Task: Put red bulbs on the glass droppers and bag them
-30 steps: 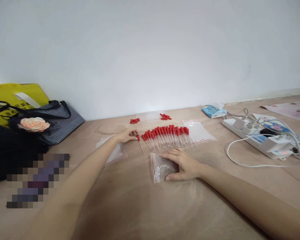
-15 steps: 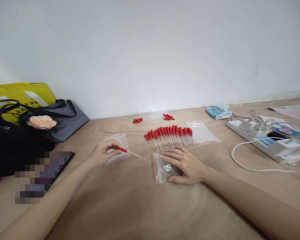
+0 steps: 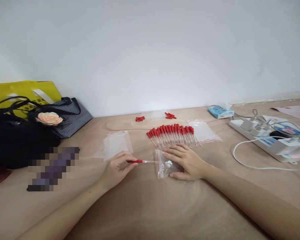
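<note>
My left hand (image 3: pixel 119 166) pinches a dropper (image 3: pixel 140 161) by its red rubber bulb, and the thin clear tube points right. Its tip meets the red-striped edge of a small clear zip bag (image 3: pixel 162 168); I cannot tell if it is inside. My right hand (image 3: pixel 187 163) lies flat over the bag's right part with fingers and thumb spread, hiding much of it. Just beyond the right hand, several droppers (image 3: pixel 171 133) with red bulbs lie fanned in a row. Past my left hand rests a pile of clear zip bags (image 3: pixel 116 145).
Behind the droppers are red bulbs in two small heaps (image 3: pixel 140 118) and more zip bags (image 3: pixel 206 132). On the right stand a white power strip (image 3: pixel 262 140) with cables and a blue tissue pack (image 3: pixel 219 112). Bags and a blurred dark object (image 3: pixel 53 169) are left.
My left hand has moved right and toward me with the dropper, uncovering the bag pile. The dropper's tip now reaches the bag under my right hand, which stays almost in place.
</note>
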`<state>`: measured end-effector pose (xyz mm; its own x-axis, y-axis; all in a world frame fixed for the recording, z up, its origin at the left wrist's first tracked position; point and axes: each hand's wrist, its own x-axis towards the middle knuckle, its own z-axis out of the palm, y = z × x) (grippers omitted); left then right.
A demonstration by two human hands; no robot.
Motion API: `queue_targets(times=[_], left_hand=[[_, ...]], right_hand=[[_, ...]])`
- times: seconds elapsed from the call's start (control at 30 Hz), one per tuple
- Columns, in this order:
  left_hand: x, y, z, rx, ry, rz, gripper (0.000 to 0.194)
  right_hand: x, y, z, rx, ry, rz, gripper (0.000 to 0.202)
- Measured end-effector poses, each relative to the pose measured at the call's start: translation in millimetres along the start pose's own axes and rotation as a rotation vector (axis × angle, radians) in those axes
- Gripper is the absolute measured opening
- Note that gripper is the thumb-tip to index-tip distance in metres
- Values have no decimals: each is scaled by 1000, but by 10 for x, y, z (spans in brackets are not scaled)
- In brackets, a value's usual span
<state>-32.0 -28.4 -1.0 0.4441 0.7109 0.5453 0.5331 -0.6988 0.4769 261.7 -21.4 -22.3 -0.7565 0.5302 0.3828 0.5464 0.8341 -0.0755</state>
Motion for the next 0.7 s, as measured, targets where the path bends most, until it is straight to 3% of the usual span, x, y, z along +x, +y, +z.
queue_targets(times=[0.2,0.33,0.6,0.7], left_hand=[[99,242,371,4,-12,-180,14],[162,297,571,14,-29,-300,22],[233,281,644,-270,-222,-288,36],[223,271,649,-374,-238,-308,39]], right_hand=[[9,1,4,9,-3,-7,70],[8,-1,13,6,13,-12,70],[9,5,31,8,-3,-4,69],[5,16,25,25,-5,3,71]])
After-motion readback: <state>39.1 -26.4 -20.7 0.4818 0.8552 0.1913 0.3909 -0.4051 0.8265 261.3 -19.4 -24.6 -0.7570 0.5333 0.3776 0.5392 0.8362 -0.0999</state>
